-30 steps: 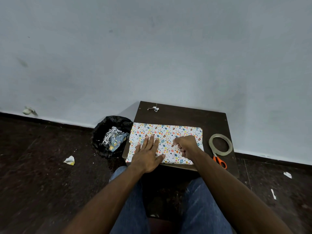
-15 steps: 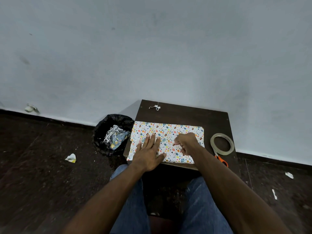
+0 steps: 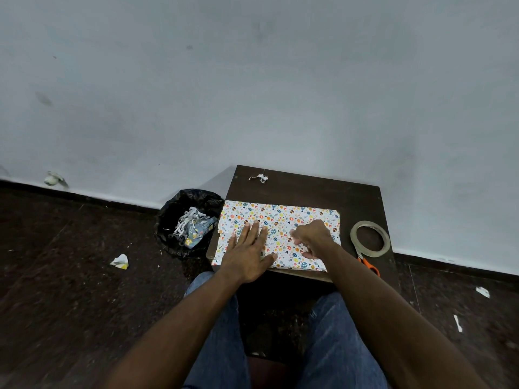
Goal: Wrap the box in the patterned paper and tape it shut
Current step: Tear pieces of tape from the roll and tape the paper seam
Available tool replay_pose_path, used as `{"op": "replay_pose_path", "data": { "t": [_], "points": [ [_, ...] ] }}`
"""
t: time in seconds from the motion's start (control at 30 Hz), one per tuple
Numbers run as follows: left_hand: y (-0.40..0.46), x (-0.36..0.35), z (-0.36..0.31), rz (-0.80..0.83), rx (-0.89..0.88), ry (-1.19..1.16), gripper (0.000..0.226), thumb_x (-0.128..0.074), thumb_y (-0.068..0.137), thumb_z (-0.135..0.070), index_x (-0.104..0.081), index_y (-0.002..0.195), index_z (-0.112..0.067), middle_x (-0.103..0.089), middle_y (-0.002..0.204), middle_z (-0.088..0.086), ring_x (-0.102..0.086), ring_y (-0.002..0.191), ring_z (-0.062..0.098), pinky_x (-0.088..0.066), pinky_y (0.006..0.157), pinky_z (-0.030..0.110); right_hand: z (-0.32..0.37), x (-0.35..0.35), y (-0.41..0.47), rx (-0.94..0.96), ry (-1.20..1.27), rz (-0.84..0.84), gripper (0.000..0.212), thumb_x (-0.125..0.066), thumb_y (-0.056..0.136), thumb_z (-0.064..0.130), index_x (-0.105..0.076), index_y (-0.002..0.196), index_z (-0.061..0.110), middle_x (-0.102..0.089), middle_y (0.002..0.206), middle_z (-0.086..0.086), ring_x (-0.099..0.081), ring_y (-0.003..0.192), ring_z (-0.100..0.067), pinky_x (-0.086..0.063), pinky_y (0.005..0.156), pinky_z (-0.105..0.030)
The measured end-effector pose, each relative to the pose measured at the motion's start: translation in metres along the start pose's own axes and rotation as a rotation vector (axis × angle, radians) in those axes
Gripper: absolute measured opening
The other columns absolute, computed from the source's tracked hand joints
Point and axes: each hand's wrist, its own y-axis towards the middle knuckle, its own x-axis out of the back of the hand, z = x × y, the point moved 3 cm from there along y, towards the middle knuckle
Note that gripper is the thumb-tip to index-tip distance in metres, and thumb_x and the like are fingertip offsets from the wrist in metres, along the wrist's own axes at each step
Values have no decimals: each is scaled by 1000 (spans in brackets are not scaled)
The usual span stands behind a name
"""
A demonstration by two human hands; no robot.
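On table point(image 3: 306, 192): paper point(image 3: 280, 217) flat | left hand point(image 3: 247, 256) spread, pressing paper | right hand point(image 3: 314, 238) curled on paper, pinch unclear | tape point(image 3: 370, 238), scissors point(image 3: 369, 263) right

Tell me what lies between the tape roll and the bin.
In the head view, the patterned paper on the table, with the left hand and right hand on it, lies between tape roll and bin.
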Motion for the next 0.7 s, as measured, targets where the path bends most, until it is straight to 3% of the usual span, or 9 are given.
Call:
{"op": "replay_pose_path", "data": {
  "t": [0.1,0.23,0.37,0.7],
  "points": [
    [0,0,-1,-2,5,6,76,-26,99,-62,7,156,-25,21,162,0,20,149,19,4,121,49,-3,4,-3,48,-15,10,19,-75,87,15,-63,75,5,-65,81,-5,-61,79,-20,-51,56,-29],
    [0,0,-1,0,12,9,76,-26,99,-62,7,156,-25,21,162,-1,20,149,18,5,121,48,-5,7,-4,94,-63,18,19,-75,87,17,-65,77,5,-68,84,-7,-64,82,-21,-56,65,-32],
    [0,0,-1,6,12,17,77,-26,99,-63,7,156,-25,21,162,-1,20,149,19,5,121,48,-8,10,-7,107,-107,60,18,-75,87,14,-66,72,9,-66,78,-3,-64,83,-19,-53,55,-28],
    [-1,4,-3,16,15,20,77,-27,99,-62,7,156,-25,21,161,-1,19,149,18,4,122,48,-17,20,-17,113,-213,83,28,-74,88,25,-65,72,5,-59,69,-3,-55,66,-16,-48,48,-26]
  ]
}}
